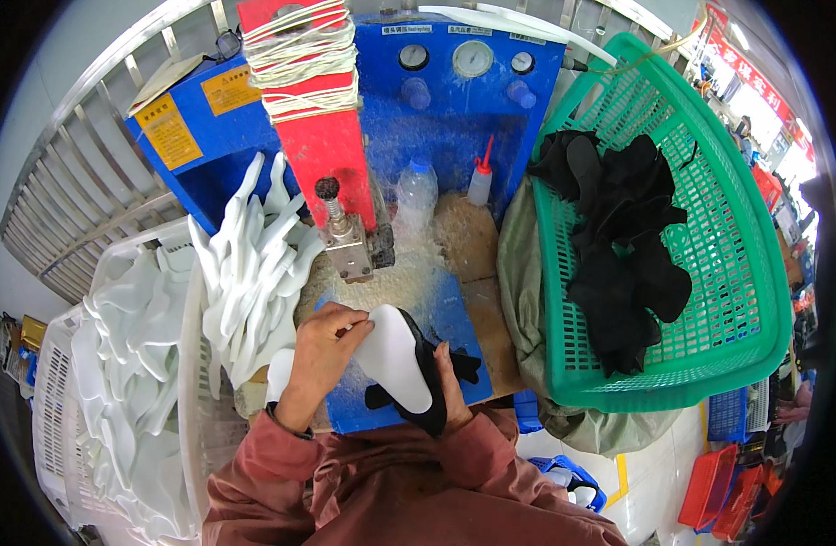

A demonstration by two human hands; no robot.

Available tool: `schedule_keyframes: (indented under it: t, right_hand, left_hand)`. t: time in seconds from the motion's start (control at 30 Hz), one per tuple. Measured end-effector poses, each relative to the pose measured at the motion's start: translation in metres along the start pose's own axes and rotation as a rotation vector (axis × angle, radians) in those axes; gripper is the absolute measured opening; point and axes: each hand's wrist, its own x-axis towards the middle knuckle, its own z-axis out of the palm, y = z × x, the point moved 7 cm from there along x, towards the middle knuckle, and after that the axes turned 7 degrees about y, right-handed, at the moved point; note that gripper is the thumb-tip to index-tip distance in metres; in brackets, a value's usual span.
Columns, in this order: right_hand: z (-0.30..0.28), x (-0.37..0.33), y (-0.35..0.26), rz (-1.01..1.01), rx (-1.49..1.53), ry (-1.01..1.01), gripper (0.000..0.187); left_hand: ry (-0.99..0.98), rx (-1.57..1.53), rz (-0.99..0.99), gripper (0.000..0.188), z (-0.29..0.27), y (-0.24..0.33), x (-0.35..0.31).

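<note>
My right hand (453, 389) grips a black shoe upper (428, 357) from its right side, thumb along the edge. Over the upper lies a white foot-shaped insole (395, 359), its wide end pointing away from me. My left hand (329, 350) is closed in a pinch at the insole's upper left edge; the fingertips partly hide the spot. Both pieces are held above a blue board (345, 414) dusted with white. Black strap-like pieces (468, 367) show on the board behind my right hand. Another white piece (279, 373) is partly hidden behind my left wrist.
A red machine arm (320, 150) with a metal head (347, 247) stands just beyond my hands, before a blue gauge panel (454, 109). White insoles (259, 264) pile at left, beside a filled white basket (195, 409). A green basket (664, 396) at right holds black uppers. Two bottles stand behind.
</note>
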Motion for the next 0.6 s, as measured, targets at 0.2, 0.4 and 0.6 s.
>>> schedule_keyframes:
  t: [0.2,0.4,0.6]
  right_hand:
    - [-0.002,0.003,-0.004,-0.058,-0.045,-0.050,0.080]
    - [-0.008,0.009,0.006,-0.025,-0.058,-0.035,0.077]
    - [-0.002,0.005,0.008,-0.083,-0.022,-0.074,0.065]
  left_hand:
    - [0.142,0.094,0.068,0.020,-0.005,0.022,-0.009]
    - [0.238,0.209,0.396,0.032,0.016,0.066,-0.050]
    - [0.240,0.216,0.410,0.034,0.030,0.067,-0.054]
